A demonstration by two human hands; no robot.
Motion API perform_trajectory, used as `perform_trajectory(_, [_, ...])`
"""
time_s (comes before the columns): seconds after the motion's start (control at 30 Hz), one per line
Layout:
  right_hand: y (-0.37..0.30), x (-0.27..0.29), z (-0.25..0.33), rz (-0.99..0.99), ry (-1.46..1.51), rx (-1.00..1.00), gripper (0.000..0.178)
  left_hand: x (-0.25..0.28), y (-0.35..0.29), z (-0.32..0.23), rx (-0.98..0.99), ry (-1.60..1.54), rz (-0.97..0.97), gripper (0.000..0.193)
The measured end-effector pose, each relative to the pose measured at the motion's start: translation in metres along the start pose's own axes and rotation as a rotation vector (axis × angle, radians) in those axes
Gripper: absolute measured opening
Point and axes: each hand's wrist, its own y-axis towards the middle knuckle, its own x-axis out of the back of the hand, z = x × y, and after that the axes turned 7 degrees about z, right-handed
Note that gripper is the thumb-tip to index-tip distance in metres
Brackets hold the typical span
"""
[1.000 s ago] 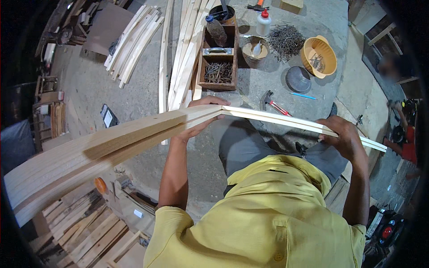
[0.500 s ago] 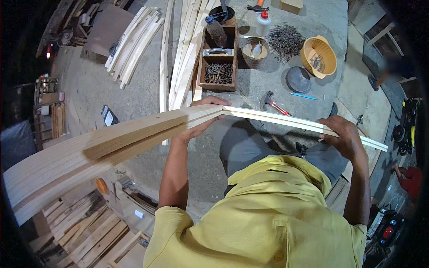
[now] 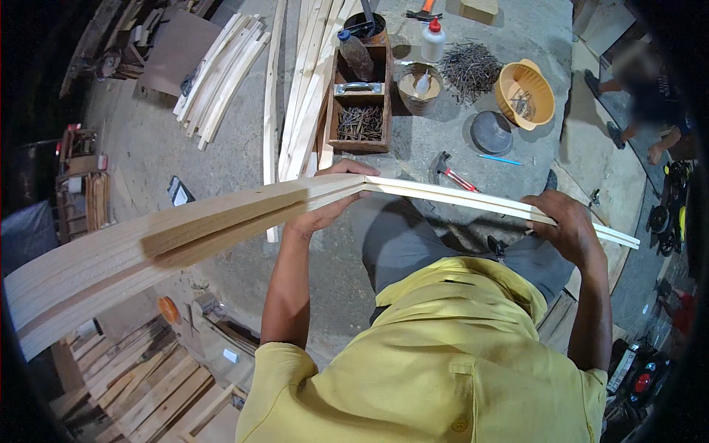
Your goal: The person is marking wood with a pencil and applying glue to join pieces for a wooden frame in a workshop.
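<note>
Across my lap I hold a pale grooved wooden frame (image 3: 229, 210), two lengths meeting at an angled joint. Its left length looms large toward the left rim. Beside the joint my left hand (image 3: 323, 214) is wrapped around the wood, thumb and fingers on opposite faces. Farther right, the slim length (image 3: 458, 198) passes through my right hand (image 3: 567, 225), which is closed on it near its far end. Just beyond that length, a claw hammer (image 3: 452, 173) with a red handle lies on the concrete. A blue pencil (image 3: 501, 159) is close to it.
A wooden toolbox (image 3: 360, 146) with nails and a bottle stands ahead. Right of it are a glue bottle (image 3: 433, 40), a nail pile (image 3: 470, 71), a yellow bowl (image 3: 545, 94) and a dark round lid (image 3: 492, 133). Long wood strips (image 3: 304, 96) lie left. Another person (image 3: 650, 100) is at far right.
The frame's left end has risen slightly; both hands keep their grip. At far right, the person in dark clothing has come farther into view.
</note>
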Motion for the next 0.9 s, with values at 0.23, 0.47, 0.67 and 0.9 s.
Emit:
perform_trajectory(0.23, [-0.001,0.002,-0.002,-0.032,0.052,-0.021,0.033,-0.001,0.011,0.0,0.017,-0.169,-0.024,0.024])
perform_trajectory(0.47, [-0.006,-0.017,-0.017,-0.096,0.185,-0.071,0.034,-0.02,0.042,0.05,-0.088,-0.45,-0.295,0.028])
perform_trajectory(0.67, [-0.015,-0.017,-0.026,-0.242,0.419,-0.127,0.031,-0.002,0.077,0.066,-0.159,-0.447,-0.435,0.028])
perform_trajectory(0.9, [-0.025,-0.015,-0.03,-0.333,0.502,-0.167,0.029,0.051,0.104,-0.034,-0.515,-0.614,-0.326,0.045])
